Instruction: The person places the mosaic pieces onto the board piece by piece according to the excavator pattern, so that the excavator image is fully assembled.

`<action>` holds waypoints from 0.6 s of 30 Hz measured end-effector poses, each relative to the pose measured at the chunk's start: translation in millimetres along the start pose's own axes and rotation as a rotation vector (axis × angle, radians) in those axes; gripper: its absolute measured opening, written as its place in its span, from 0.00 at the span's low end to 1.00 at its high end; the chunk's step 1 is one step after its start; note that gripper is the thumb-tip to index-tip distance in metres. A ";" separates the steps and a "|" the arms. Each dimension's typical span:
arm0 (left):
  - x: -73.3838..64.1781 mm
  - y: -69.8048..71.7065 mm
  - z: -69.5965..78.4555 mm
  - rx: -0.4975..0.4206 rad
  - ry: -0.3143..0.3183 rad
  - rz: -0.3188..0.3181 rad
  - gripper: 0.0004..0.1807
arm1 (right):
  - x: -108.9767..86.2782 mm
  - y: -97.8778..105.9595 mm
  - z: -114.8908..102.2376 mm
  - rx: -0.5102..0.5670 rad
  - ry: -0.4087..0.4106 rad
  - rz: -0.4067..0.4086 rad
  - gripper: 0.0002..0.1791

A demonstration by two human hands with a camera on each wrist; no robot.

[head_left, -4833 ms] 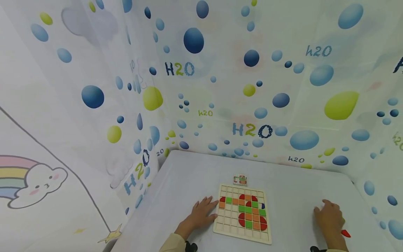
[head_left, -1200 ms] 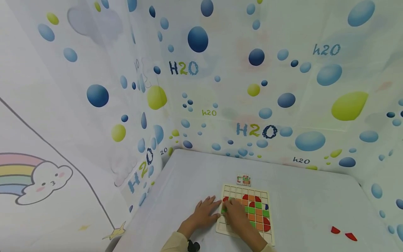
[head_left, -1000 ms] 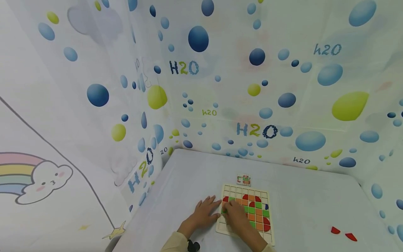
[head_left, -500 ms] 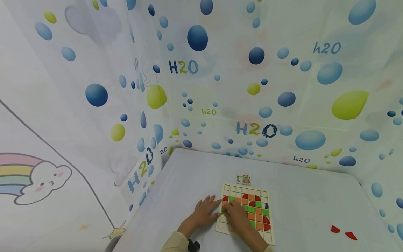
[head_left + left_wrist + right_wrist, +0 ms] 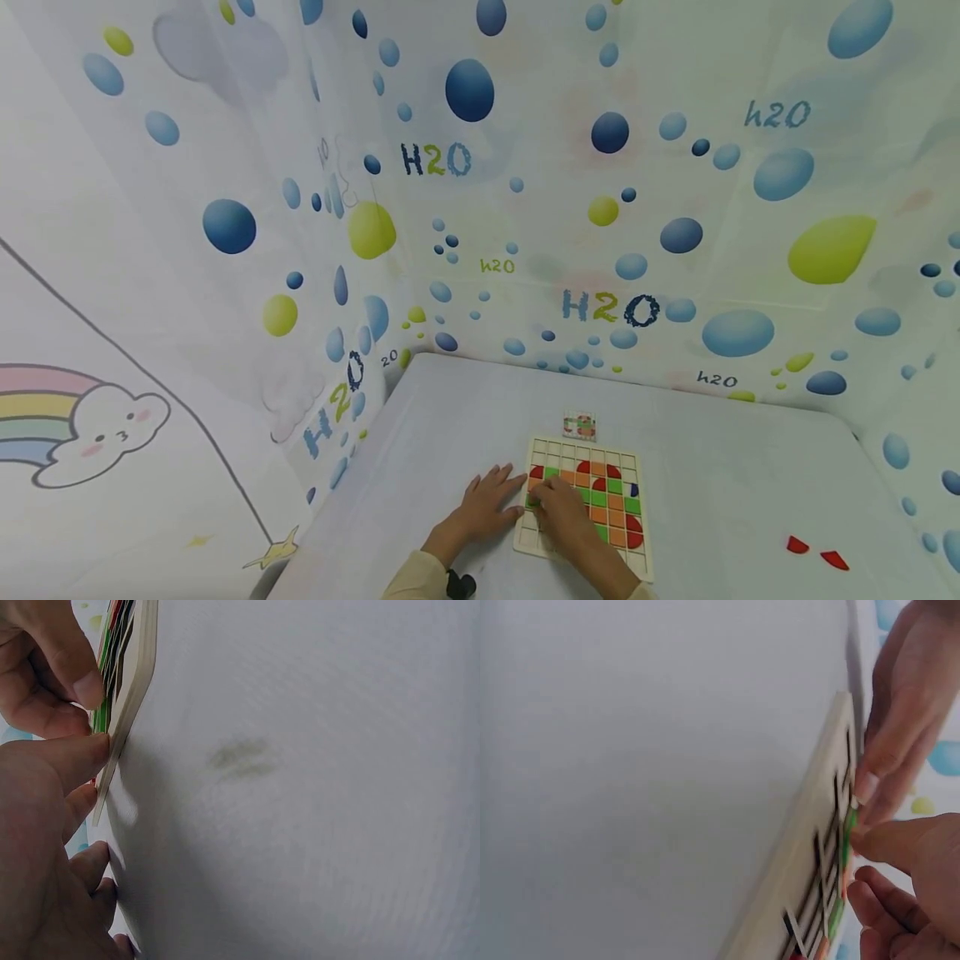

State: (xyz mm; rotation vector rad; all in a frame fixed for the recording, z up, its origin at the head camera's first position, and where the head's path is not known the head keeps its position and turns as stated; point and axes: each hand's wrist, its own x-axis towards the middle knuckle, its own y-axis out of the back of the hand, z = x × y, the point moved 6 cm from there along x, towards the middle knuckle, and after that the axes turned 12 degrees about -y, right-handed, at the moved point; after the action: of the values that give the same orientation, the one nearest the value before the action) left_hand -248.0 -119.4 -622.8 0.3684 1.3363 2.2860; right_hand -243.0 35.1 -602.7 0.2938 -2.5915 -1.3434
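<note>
A pale wooden grid board [image 5: 542,450] lies on the white table, part filled with red, orange and green tiles. My right hand [image 5: 566,517] reaches over its left side, thumb and fingertips pinching a small green tile [image 5: 849,834] at a cell of the left column. Just above that spot are an orange tile and a red rounded piece [image 5: 536,472]. My left hand [image 5: 483,504] rests flat with fingers spread, its fingertips at the board's left edge. In the left wrist view, the left thumb and a finger touch the board's side. The right hand covers several cells.
Behind the board lies a small pattern card [image 5: 580,425]. Two red pieces, one [image 5: 797,545] beside the other [image 5: 835,560], lie on the table to the right. A patterned curtain [image 5: 540,233] rises along the table's back and left.
My right hand has come from the table's right side onto the board's left column, with a green tile there, uncovering a second red piece. Over the last second both hands stay nearly still.
</note>
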 end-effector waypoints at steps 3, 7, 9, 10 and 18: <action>-0.8 -0.1 0.0 -0.008 0.004 0.002 0.32 | -1.9 14.1 1.4 -0.015 0.008 0.065 0.09; -1.4 -1.2 -2.0 -0.008 0.022 -0.001 0.33 | -2.8 47.4 15.0 -0.031 -0.022 0.152 0.08; -1.4 -2.2 -3.5 -0.001 0.031 -0.006 0.33 | -3.3 67.8 29.3 -0.033 -0.073 0.167 0.08; -1.2 -2.7 -4.2 0.002 0.034 -0.007 0.33 | -3.8 78.7 38.1 -0.038 -0.104 0.171 0.09; -1.4 -4.2 -5.9 -0.027 0.022 0.007 0.33 | -24.1 159.9 138.4 -0.179 -0.343 0.143 0.17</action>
State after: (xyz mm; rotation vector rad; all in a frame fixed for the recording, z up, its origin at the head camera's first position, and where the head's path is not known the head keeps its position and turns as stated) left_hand -248.4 -122.8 -629.4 0.3404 1.3154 2.3179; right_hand -270.5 239.9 -551.7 -0.1632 -2.6637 -1.6830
